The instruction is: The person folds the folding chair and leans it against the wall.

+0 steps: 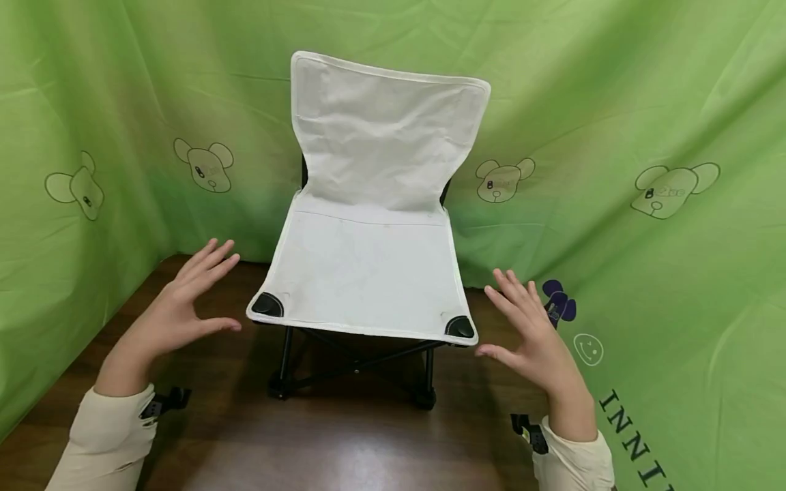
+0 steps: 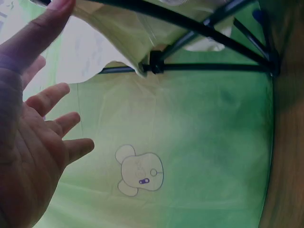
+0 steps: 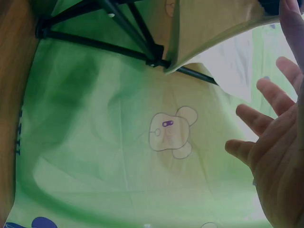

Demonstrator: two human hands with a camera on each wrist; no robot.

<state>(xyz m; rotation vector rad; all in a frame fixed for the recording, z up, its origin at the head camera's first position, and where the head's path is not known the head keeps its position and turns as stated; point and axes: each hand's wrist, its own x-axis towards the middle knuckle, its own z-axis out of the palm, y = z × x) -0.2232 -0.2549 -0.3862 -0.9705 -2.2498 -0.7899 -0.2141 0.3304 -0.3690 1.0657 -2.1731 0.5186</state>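
Observation:
A folding chair with a white fabric seat and backrest stands unfolded on the wooden surface, its seat front towards me. Black patches cover the two front seat corners, and a black crossed-tube frame shows below. Left of the seat my left hand is held in the air, fingers spread and thumb pointing at the near corner. On the other side my right hand mirrors it, its thumb tip right by the right front corner. Neither hand holds anything. Both wrist views show the frame's dark tubes from the side.
Green cloth printed with bear faces hangs behind the chair and along both sides. The brown wooden surface reaches from the cloth towards me. Dark lettering marks the cloth at the lower right.

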